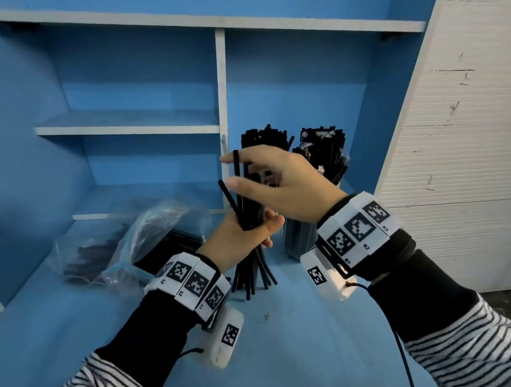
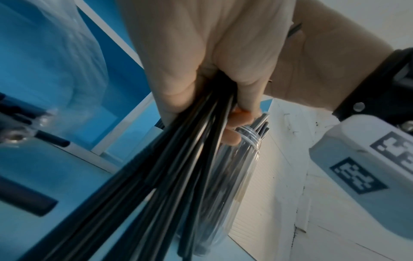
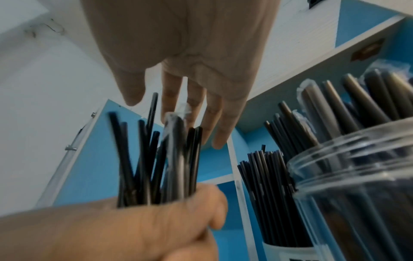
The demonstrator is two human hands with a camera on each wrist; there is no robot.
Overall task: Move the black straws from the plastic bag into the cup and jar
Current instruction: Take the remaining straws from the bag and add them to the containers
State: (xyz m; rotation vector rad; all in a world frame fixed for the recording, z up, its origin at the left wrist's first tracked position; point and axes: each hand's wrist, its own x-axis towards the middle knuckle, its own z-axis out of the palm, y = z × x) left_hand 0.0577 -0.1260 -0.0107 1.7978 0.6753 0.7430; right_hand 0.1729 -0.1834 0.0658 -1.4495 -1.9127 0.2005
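Counter [image 1: 285,338]: plastic bag [image 1: 129,245] at 9 o'clock, jar [image 3: 357,194] and cup [image 3: 288,251] nearly full at 1. Left hand [image 1: 247,237] grips a splayed straw bundle [image 1: 253,253]; right hand [image 1: 279,183], fingers spread, tops it. Risk: loose straws slip out or jam on the packed ones.

The blue surface [image 1: 302,335] carries a crumpled clear plastic bag [image 1: 141,240] at the left, with black straws [image 1: 91,254] lying inside it. To the right, at the rear, stand a white cup [image 3: 288,252] and, just right of it, a clear plastic jar [image 3: 357,185], each holding upright straws. A blue shelf unit [image 1: 143,117] rises behind. Before the cup, the left hand [image 1: 241,238] grips a bundle of black straws [image 1: 254,269]; the right hand [image 1: 282,182] is above it, fingers [image 3: 170,95] at the bundle's top ends.
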